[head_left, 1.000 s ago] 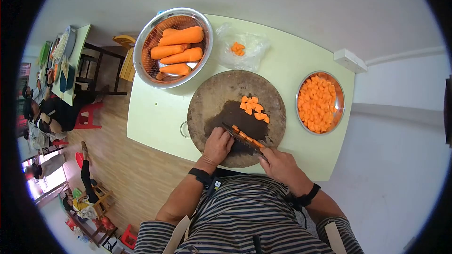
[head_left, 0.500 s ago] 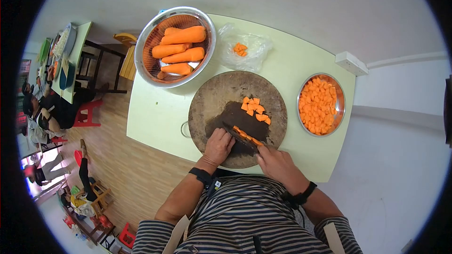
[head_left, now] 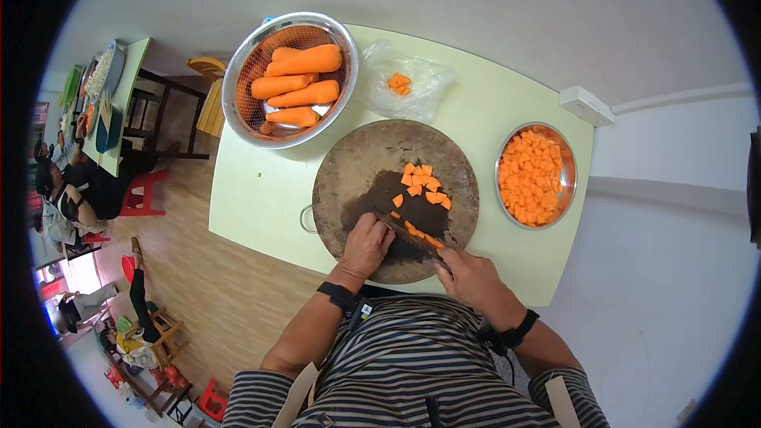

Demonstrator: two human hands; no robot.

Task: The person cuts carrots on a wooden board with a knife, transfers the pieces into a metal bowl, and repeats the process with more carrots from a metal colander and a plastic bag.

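My right hand is wrapped round the handle of a knife, its dark blade angled across the round wooden chopping board. Beside the blade's left end, my left hand rests on the board with fingers curled; whatever they press on is hidden. Freshly cut carrot bits lie along the far side of the blade. Several carrot chunks are grouped farther up the board, and a single carrot piece sits apart from them.
A steel colander with whole peeled carrots stands at the table's back left. Near it, a clear plastic bag holds orange scraps. At the right is a steel bowl full of carrot chunks. Other people sit at tables far left.
One carrot piece now lies separately above the blade, where none was before. The knife and my right hand have shifted slightly. My left hand stays by the blade's left end.
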